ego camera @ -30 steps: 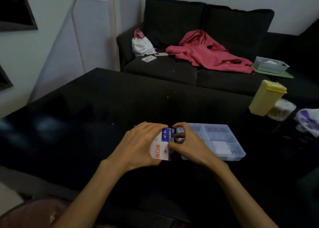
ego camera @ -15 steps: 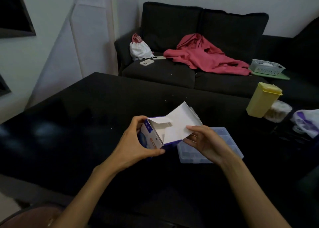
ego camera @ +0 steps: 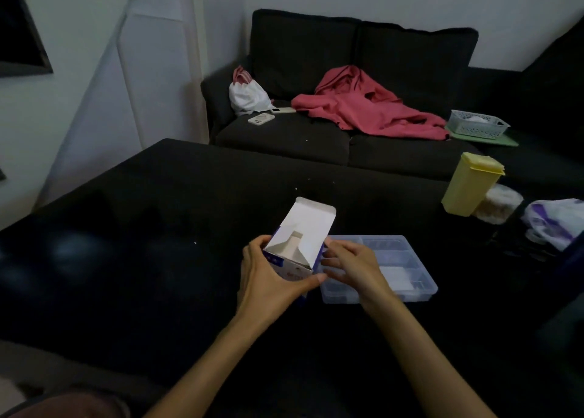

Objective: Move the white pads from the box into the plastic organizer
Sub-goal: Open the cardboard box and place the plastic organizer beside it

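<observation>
The left hand (ego camera: 268, 278) grips the small white-and-purple cardboard box (ego camera: 295, 253), flap up, just left of the clear plastic compartment organizer (ego camera: 420, 278) on the black desk (ego camera: 158, 228); the right hand (ego camera: 354, 267), fingers loosely spread, rests at its mouth; reach straight inside; pads unseen.

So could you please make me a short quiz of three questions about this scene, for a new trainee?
1. True or false: the top flap of the box stands open.
2. Which hand grips the box: A) left hand, B) right hand, C) neither?
3. Fill in: the plastic organizer lies on the table to the ____ of the box.

Key:
1. True. The flap points up and away, and the inside shows white.
2. A. The left hand wraps the box, and the right hand's fingers are at its open right edge.
3. Right.
</observation>
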Demonstrator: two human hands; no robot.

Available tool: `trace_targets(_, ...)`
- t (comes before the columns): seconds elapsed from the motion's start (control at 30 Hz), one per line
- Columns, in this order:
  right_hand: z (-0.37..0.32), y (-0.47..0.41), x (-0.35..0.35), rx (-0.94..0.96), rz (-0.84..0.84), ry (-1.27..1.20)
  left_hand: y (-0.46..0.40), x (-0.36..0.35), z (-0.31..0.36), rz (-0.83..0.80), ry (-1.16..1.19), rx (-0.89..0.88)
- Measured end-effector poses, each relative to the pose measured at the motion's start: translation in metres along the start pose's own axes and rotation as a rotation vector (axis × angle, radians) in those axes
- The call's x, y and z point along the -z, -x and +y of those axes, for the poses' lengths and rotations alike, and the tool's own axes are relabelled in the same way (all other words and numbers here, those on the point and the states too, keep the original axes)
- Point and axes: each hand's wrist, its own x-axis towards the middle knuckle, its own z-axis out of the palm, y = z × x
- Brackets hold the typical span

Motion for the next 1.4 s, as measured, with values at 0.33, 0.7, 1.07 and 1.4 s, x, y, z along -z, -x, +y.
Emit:
trace_targets(0.33, -0.004, 0.013, -0.02, 0.15, -0.136, 0.388, -0.004, 0.047, 0.014, 0.099, -0.324, 0.003)
trace_targets(0.7, -0.008, 0.018, 0.007, 0.005, -0.05, 0.029, -0.014, 0.062, 0.007, -0.144, 0.31, 0.398)
trace_targets(1.07, 0.005, -0.023, -0.027, 0.014, -0.027, -0.154, -0.039, 0.062, 0.0, 0.108, 0.44, 0.301)
trace_targets(1.4, -0.004, -0.052, -0.053, 0.118, 0.124, -0.008, -0.05, 0.053, -0.007, 0.226, 0.386, 0.216)
